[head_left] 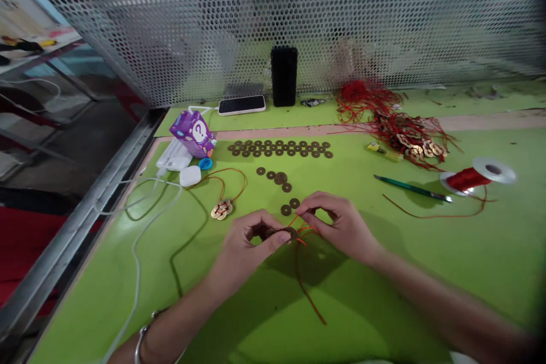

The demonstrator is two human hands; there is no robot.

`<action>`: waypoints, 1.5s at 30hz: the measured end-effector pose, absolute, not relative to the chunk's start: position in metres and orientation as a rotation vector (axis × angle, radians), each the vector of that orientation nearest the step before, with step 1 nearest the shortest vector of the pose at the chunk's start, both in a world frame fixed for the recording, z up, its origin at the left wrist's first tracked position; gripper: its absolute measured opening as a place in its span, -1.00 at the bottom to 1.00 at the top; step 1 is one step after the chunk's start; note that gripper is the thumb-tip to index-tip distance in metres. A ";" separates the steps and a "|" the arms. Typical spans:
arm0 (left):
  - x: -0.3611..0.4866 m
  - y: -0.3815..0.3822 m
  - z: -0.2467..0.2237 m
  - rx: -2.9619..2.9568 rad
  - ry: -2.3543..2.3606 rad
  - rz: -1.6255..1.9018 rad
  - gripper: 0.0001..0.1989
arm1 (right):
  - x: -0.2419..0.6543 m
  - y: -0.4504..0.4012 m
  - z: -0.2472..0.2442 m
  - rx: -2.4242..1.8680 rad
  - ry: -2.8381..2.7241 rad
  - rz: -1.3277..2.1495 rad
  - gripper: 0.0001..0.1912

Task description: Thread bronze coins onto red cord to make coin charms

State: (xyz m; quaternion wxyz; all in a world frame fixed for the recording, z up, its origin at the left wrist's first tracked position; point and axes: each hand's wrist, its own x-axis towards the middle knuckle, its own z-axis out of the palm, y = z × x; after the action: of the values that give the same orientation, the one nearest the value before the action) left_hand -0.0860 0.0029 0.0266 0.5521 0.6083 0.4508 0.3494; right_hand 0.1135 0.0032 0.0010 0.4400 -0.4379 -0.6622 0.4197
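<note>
Watching remotely, I see the left hand (242, 246) pinching the coins (292, 232) between thumb and fingers, and the right hand (346, 227) grasping the red cord (312, 302) just beside them — I judge the coins light, stiff and slick, best held by their rims; the cord soft, best taken near the coins

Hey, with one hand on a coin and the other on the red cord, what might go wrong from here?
The coin may slip, as the left hand seems to pinch it near its edge. The red cord could tangle, since several strands stick out or hang beside that coin. The right hand, pinching a strand, might nudge the two loose coins lying just beyond its fingers.
</note>
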 end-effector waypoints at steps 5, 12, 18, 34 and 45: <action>-0.086 0.003 0.023 1.445 1.090 0.803 -0.83 | 0.112 0.002 0.000 -1.036 -1.677 1.073 -0.90; -0.086 0.003 0.021 1.442 1.086 0.815 -0.86 | 0.112 0.002 0.000 -1.042 -1.601 1.164 -0.90; -0.087 0.003 0.022 1.427 1.075 0.800 -0.86 | 0.111 0.000 0.004 -1.022 -1.583 1.234 -0.90; -0.088 0.003 0.021 1.394 1.079 0.777 -0.89 | 0.110 0.001 -0.003 -1.061 -1.477 1.306 -0.91; -0.086 0.004 0.022 1.389 1.067 0.780 -0.91 | 0.108 -0.001 -0.003 -1.022 -1.472 1.366 -0.91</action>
State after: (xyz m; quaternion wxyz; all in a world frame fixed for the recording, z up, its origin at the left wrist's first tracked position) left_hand -0.0859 0.0039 0.0223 0.5748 0.5928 0.4553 0.3329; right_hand 0.1081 -0.0008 -0.0028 0.4300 -0.4094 -0.5899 0.5473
